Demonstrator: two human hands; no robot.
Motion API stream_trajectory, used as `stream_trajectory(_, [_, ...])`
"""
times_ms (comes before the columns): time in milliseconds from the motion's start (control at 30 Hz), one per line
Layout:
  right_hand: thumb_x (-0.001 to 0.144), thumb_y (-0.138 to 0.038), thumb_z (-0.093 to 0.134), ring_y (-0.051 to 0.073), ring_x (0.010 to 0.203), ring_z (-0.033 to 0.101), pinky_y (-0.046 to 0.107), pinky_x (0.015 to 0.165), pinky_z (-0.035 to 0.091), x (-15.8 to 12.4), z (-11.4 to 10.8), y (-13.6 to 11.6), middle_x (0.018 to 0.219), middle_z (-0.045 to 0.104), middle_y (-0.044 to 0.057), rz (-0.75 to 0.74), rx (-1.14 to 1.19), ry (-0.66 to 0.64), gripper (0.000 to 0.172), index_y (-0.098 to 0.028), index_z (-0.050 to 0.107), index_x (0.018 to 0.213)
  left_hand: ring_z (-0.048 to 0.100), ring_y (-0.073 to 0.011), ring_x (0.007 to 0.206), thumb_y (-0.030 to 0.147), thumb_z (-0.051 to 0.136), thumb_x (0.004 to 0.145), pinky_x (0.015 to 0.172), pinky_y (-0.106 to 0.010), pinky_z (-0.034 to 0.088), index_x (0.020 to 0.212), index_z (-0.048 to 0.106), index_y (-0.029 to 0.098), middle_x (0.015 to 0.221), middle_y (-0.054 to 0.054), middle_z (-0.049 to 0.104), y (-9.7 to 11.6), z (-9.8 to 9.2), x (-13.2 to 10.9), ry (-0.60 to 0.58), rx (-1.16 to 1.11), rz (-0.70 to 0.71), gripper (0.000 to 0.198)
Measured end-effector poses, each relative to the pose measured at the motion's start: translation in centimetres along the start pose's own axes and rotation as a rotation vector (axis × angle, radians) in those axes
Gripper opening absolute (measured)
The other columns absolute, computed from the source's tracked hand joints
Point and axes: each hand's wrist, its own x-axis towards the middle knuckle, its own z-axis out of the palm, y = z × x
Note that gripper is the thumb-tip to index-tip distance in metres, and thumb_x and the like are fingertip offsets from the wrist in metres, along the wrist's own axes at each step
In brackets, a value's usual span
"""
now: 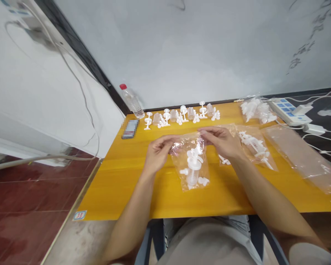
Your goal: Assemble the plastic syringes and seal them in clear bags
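A small clear plastic bag (191,165) with white plastic syringe parts inside hangs just above the yellow table (127,184). My left hand (160,151) pinches the bag's top left corner. The top right corner is pinched by my right hand (220,141). Both hands have their fingers closed on the bag's upper edge. A row of loose white and clear plastic parts (182,116) stands along the table's far edge, beyond my hands.
A filled bag of parts (255,145) lies right of my right hand, another bag (256,108) at the far right, and empty clear bags (303,156) further right. A water bottle (132,101), a phone (130,129) and a power strip (288,110) are also there.
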Motion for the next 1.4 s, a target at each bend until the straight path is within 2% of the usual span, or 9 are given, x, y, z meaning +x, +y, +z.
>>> stream_trajectory(133, [0.077, -0.061, 0.080, 0.016, 0.077, 0.071, 0.031, 0.073, 0.059, 0.1, 0.4, 1.1, 0.095, 0.077, 0.005, 0.111, 0.190, -0.010, 0.041, -0.023, 0.079, 0.095, 0.075, -0.0174, 0.070, 0.044, 0.068, 0.089, 0.061, -0.026, 0.063, 0.094, 0.080, 0.019, 0.089, -0.005, 0.080, 0.3, -0.6, -0.4, -0.048, 0.119, 0.038, 0.028])
stream_trajectory(300, [0.070, -0.050, 0.089, 0.013, 0.071, 0.068, 0.026, 0.070, 0.056, -0.8, 2.2, 2.0, 0.082, 0.075, 0.002, 0.085, 0.095, 0.058, 0.036, -0.020, 0.077, 0.086, 0.074, -0.0179, 0.078, 0.036, 0.071, 0.090, 0.072, -0.028, 0.064, 0.104, 0.081, 0.020, 0.096, -0.006, 0.081, 0.6, -1.6, -1.7, -0.177, 0.230, 0.032, 0.025])
stream_trajectory(500, [0.069, -0.046, 0.090, 0.014, 0.066, 0.068, 0.030, 0.070, 0.059, -1.7, 2.1, 2.4, 0.077, 0.075, 0.002, 0.033, 0.125, 0.107, 0.031, -0.021, 0.077, 0.081, 0.072, -0.0147, 0.069, 0.039, 0.082, 0.081, 0.068, -0.027, 0.064, 0.108, 0.075, 0.017, 0.086, -0.006, 0.080, -0.2, -2.6, -2.8, -0.010, 0.128, -0.082, 0.035])
stream_trajectory(667, [0.073, -0.045, 0.088, 0.013, 0.066, 0.068, 0.028, 0.068, 0.058, -1.9, 1.1, 2.6, 0.078, 0.077, 0.002, -0.020, 0.098, 0.177, 0.028, -0.021, 0.078, 0.084, 0.077, -0.0200, 0.088, 0.043, 0.082, 0.081, 0.073, -0.031, 0.066, 0.118, 0.068, 0.020, 0.106, -0.010, 0.080, 0.3, -3.1, -2.6, 0.086, -0.012, -0.125, 0.045])
stream_trajectory(733, [0.075, -0.043, 0.088, 0.013, 0.064, 0.067, 0.027, 0.065, 0.058, -2.0, 1.3, 2.3, 0.076, 0.076, 0.002, -0.044, 0.059, 0.171, 0.025, -0.022, 0.079, 0.084, 0.076, -0.0193, 0.087, 0.045, 0.083, 0.079, 0.072, -0.028, 0.065, 0.121, 0.069, 0.020, 0.108, -0.011, 0.080, 0.5, -2.6, -2.4, 0.053, -0.010, -0.172, 0.050])
stream_trajectory(900, [0.073, -0.041, 0.089, 0.014, 0.063, 0.070, 0.029, 0.065, 0.061, -2.2, 1.6, 2.2, 0.075, 0.077, 0.003, -0.030, 0.065, 0.152, 0.023, -0.022, 0.081, 0.083, 0.068, -0.0115, 0.059, 0.040, 0.089, 0.074, 0.061, -0.021, 0.059, 0.094, 0.081, 0.016, 0.072, -0.004, 0.077, 0.5, -1.3, -2.1, -0.081, 0.105, -0.261, 0.033])
stream_trajectory(1133, [0.074, -0.042, 0.089, 0.017, 0.070, 0.074, 0.035, 0.074, 0.065, -1.0, 0.4, 3.6, 0.082, 0.079, 0.003, 0.048, 0.104, 0.133, 0.026, -0.024, 0.082, 0.089, 0.073, -0.0155, 0.063, 0.044, 0.089, 0.074, 0.067, -0.027, 0.065, 0.095, 0.084, 0.017, 0.079, -0.008, 0.082, 1.2, -2.6, -2.8, -0.013, 0.088, -0.256, 0.035])
stream_trajectory(1300, [0.085, -0.039, 0.079, 0.023, 0.091, 0.076, 0.047, 0.094, 0.062, -3.0, 1.6, 1.2, 0.101, 0.079, 0.006, -0.218, -0.174, 0.471, 0.028, -0.025, 0.078, 0.110, 0.077, -0.0170, 0.071, 0.042, 0.082, 0.083, 0.072, -0.027, 0.067, 0.100, 0.083, 0.020, 0.087, -0.005, 0.083, 2.9, -1.9, -4.3, 0.284, 0.251, -0.076, 0.027])
stream_trajectory(1400, [0.085, -0.031, 0.079, 0.030, 0.118, 0.068, 0.051, 0.107, 0.055, -6.0, 4.3, -1.1, 0.131, 0.070, 0.009, -0.508, -0.439, 0.397, 0.049, -0.030, 0.069, 0.133, 0.079, -0.0188, 0.079, 0.030, 0.076, 0.089, 0.079, -0.031, 0.068, 0.113, 0.080, 0.026, 0.099, -0.002, 0.083, 4.2, 0.5, -6.1, 0.385, 0.467, 0.159, 0.024])
